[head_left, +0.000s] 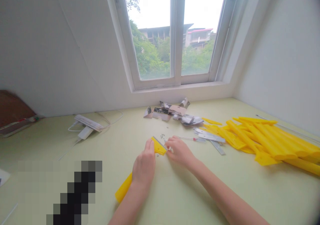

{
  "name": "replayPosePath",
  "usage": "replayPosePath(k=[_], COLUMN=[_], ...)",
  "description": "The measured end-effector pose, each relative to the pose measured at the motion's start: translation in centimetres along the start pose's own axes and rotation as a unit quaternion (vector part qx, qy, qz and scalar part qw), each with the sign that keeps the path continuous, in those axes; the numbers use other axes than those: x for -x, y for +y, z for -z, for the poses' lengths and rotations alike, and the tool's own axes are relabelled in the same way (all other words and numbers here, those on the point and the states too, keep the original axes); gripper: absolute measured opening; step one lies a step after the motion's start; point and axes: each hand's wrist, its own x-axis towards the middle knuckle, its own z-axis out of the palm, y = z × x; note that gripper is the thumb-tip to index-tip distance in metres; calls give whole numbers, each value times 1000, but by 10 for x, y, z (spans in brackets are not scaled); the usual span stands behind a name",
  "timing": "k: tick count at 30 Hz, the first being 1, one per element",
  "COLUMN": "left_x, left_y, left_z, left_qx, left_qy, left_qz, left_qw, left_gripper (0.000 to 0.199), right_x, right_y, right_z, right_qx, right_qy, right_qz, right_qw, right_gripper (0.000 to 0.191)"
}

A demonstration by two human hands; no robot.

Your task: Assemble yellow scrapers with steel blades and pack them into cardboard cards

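My left hand is wrapped round a yellow scraper-like tool, whose wide head with a grey edge points away from me. Its round yellow handle sticks out below my wrist. At the right corner of the head is my right hand, with its fingers pinched together near the tabletop; what they hold, if anything, is too small to tell. Small metal nuts lie scattered just beyond the head and beside my right fingertips. A screwdriver with a red-tipped handle lies behind my right hand.
Yellow handles and heads are piled on the right of the pale green table. Metal plates lie beside them. Cardboard packaging is heaped below the window. A white power strip with cables lies at the left.
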Motion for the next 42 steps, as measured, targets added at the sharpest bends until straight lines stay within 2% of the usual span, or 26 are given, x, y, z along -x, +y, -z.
replayPosePath(k=[3,5,7,11,17,27,39,42], left_x=[0,1,2,4,4,6,7,7], left_y=[2,3,6,10,12,15,16,16], left_z=[-1,-2,-4,-7,-5,-3,-8,-8], left_qx=[-14,-28,-36,-47,-59,-70,-72,-73], left_qy=[2,6,10,16,6,0,-2,2], left_qz=[-9,-20,-37,-59,-60,-59,-67,-70], left_qw=[1000,999,999,997,996,996,995,995], left_gripper=[43,45,48,51,51,49,53,53], right_x=[-2,-2,-1,4,7,5,7,7], right_y=[-4,-10,-16,-25,-23,-21,-27,-26], right_z=[12,18,19,10,3,1,2,0], right_qx=[-151,-259,-316,-284,-265,-290,-360,-362], right_qy=[45,46,34,28,45,16,-1,-1], right_qz=[-47,-85,-97,-89,-99,-175,-259,-265], right_qw=[986,961,943,954,958,941,896,894], right_gripper=[13,11,10,11,13,7,3,4])
